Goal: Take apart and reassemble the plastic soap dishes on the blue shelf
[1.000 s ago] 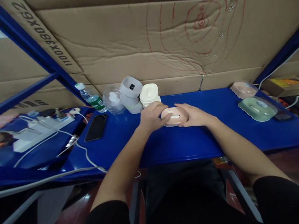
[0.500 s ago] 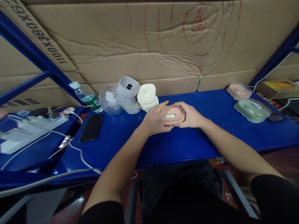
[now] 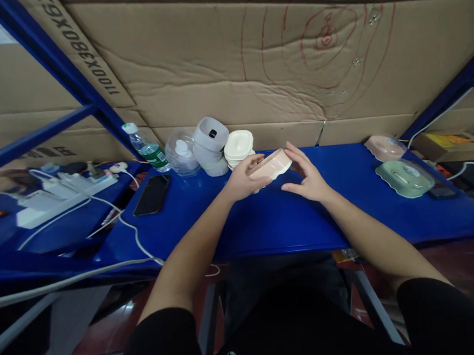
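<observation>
One clear plastic bottle with a white cap and green label (image 3: 153, 154), a round clear plastic container (image 3: 177, 159), a stack of pale grey rounded cups (image 3: 213, 142) and a stack of cream rounded-square dishes (image 3: 238, 145) are ranged at the far left. Above the middle of the glossy blue tabletop (image 3: 273, 224), a shallow pale pink wavy-rimmed piece (image 3: 272, 165) is held tilted, its left end pinched between the left hand's (image 3: 241, 180) thumb and fingers. By its right end the right hand (image 3: 309, 178) is spread wide, gripping nothing; whether it is touched by a fingertip cannot be told.
</observation>
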Available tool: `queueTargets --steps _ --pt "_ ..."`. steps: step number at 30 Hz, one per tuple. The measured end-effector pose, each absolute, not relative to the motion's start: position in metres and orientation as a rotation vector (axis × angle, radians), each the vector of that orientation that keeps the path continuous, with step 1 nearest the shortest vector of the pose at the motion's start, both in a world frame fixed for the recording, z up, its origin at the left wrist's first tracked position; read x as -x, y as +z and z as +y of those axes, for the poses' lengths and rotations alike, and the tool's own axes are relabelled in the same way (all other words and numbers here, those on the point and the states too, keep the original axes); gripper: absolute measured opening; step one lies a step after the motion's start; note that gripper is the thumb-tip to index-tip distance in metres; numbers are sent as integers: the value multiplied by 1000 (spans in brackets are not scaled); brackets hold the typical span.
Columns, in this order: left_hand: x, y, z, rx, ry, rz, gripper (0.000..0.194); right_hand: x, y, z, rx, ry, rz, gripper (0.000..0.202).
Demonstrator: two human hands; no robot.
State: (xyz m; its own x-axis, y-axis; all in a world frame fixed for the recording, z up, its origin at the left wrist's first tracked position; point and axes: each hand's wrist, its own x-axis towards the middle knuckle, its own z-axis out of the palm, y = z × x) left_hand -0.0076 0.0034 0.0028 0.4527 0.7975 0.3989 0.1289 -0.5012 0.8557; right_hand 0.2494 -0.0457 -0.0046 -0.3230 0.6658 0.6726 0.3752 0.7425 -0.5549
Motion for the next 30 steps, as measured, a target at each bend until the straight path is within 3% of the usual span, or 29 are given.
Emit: queueTargets --steps 4,8,14,20,24,30 --pt "2 7 1 -1732 1033 610 86 -244 -4 -50 900 -38 -1864 61" --pt "-3 11 -5 -1638 1028 538 79 -242 -9 -47 983 -151 -1680 44" --pt "1 10 -2 -1701 1033 509 81 -237 -19 -38 1020 121 -1534 40" --pt "2 7 2 -1727 984 466 81 -236 -20 -36 1063 285 -1425 23" --pt "2 7 2 -1742 1012 467 80 -235 -19 -36 1026 447 -1423 25" --pt "1 5 1 -1753 1028 455 79 -229 -16 -38 1051 449 -1382 17"
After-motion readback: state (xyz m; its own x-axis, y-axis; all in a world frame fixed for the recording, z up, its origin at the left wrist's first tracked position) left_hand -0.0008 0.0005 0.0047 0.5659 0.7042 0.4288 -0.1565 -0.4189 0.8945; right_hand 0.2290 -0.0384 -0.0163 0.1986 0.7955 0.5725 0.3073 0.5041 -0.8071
